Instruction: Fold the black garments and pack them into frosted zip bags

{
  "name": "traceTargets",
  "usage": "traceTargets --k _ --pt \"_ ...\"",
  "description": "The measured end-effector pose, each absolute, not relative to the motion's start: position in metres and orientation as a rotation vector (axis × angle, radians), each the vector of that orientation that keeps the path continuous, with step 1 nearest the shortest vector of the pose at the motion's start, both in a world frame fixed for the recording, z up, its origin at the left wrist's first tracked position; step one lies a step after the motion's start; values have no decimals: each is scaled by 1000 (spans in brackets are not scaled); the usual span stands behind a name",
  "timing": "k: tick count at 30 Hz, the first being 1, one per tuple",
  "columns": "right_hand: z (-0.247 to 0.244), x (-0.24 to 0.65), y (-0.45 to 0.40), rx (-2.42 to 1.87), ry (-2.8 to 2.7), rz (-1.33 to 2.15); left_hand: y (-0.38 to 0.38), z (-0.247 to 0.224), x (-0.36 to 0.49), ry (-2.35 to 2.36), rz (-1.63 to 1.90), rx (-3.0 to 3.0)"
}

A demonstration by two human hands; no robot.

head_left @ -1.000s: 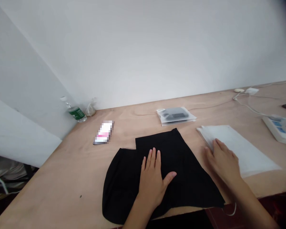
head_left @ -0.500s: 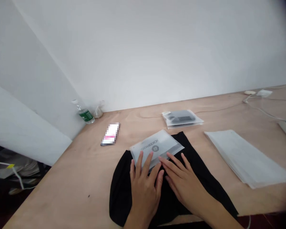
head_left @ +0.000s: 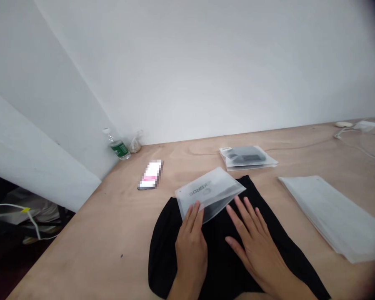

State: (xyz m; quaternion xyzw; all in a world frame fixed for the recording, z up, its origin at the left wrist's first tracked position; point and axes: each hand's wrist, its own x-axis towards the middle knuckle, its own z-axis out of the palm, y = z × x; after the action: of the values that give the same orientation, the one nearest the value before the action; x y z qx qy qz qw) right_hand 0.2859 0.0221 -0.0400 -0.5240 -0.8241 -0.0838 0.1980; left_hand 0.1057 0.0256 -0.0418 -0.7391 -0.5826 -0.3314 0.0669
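Observation:
A black cloth (head_left: pixel 165 246) lies spread on the wooden table. On its upper part rests a frosted plastic bag (head_left: pixel 212 185) with printed lettering, its lower edge lifted a little. My left hand (head_left: pixel 192 246) is at the bag's lower left edge, fingers close together with the thumb hidden; whether it pinches the bag is unclear. My right hand (head_left: pixel 256 241) lies spread on the cloth, below the bag's right corner.
Behind the cloth are filled bags (head_left: pixel 246 158). More frosted bags (head_left: pixel 334 216) lie at the right. A phone (head_left: pixel 150 174), a bottle (head_left: pixel 119 149) and a small knotted bag (head_left: pixel 135 143) stand or lie at the left. Cables (head_left: pixel 346 131) run at the back right.
My hands have moved apart, the right one going right and off the bag. The bag's lower edge now gapes more. The view has shifted slightly.

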Motion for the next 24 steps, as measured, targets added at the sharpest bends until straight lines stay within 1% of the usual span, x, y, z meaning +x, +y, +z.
traceTargets --k 3,6,11,13,19,24 --pt "-45 290 20 -1540 -2321 -123 24 -40 106 -1774 -1163 -2142" --pt "-42 294 19 -1570 -2298 29 23 -39 107 -1752 -1240 -2099" --pt "-29 300 31 -1844 -1819 330 22 -35 109 -1798 -1287 -2047" --pt "-25 302 41 -1935 -1741 435 22 -34 110 -1818 -1334 -2026" --pt "-15 301 70 -2049 -1829 547 24 -36 109 -1852 -1427 -2016" --pt "-15 301 71 -1948 -1816 559 25 -37 108 -1875 -1465 -2018"
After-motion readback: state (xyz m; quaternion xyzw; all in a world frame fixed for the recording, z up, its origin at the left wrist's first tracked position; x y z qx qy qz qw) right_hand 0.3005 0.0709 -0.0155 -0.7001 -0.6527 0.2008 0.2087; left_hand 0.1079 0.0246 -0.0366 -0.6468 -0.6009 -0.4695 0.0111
